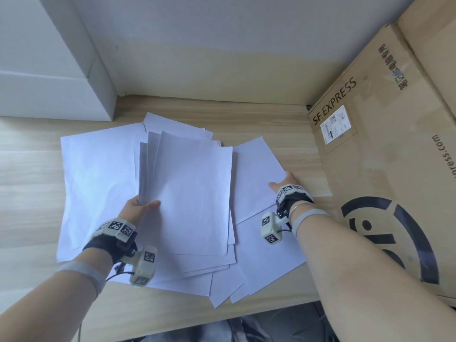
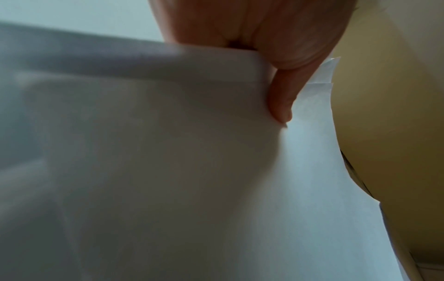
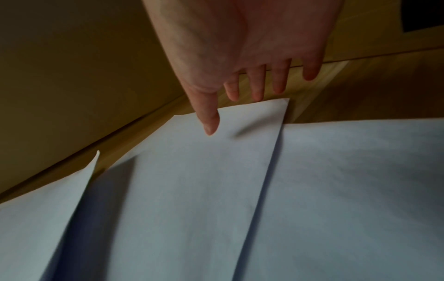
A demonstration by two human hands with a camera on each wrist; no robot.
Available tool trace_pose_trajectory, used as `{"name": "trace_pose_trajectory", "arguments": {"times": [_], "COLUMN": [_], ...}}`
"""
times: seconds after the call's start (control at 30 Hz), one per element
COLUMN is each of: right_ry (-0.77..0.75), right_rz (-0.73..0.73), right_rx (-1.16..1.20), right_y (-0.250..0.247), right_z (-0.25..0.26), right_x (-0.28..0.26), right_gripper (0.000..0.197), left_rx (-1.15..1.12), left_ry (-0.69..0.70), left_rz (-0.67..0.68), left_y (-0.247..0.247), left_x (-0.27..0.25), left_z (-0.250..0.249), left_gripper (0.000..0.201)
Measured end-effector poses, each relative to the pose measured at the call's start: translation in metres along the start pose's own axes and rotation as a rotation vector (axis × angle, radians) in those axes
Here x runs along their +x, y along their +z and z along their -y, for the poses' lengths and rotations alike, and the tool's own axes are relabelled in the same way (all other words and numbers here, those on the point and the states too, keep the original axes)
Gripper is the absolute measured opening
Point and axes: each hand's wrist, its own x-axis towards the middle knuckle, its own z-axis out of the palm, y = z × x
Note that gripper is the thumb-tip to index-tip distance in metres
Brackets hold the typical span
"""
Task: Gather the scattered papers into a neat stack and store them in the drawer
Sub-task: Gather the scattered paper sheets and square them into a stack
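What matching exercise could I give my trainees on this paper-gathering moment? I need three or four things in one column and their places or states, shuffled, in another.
Column one:
1. left hand
2. right hand
3. cardboard box
4. bundle of sheets

Column two:
A. stands on the table at the right, printed SF EXPRESS
B. reaches with straight fingers to the corner of a sheet lying flat
C. lifted, fanned, held at its lower left corner
D. pinches several sheets, thumb on top

Pairs: 1-D, 2-B, 3-A, 4-C
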Motion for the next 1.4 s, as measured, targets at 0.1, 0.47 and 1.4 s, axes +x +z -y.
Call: {"name": "trace_pose_trajectory", "arguments": {"times": [0.1,0.47,1.4], "right_ry": [0.054,0.019,-0.430], "right_rz": [0.003,0.066,0.019], "right_rx": [0.023,-0.208,-0.530], "right_y": [-0.002,-0.020,0.010], "right_z": [-0.003,-0.019,0.040], "right_x": [0.006,-0.005,0.007], "right_gripper": [0.084,0.042,0.088], "left_rx": [0.017,-0.003,-0.032], "left_ry": [-0.010,-0.045,-0.081], "left_rz": [0.000,0.005,-0.001], "left_y": [0.000,0.004,0.009], "left_x": [0.003,0.000,-0.016], "left_z": [0.001,-0.003,-0.008], "left_gripper": [0.011,0.012,0.018]}}
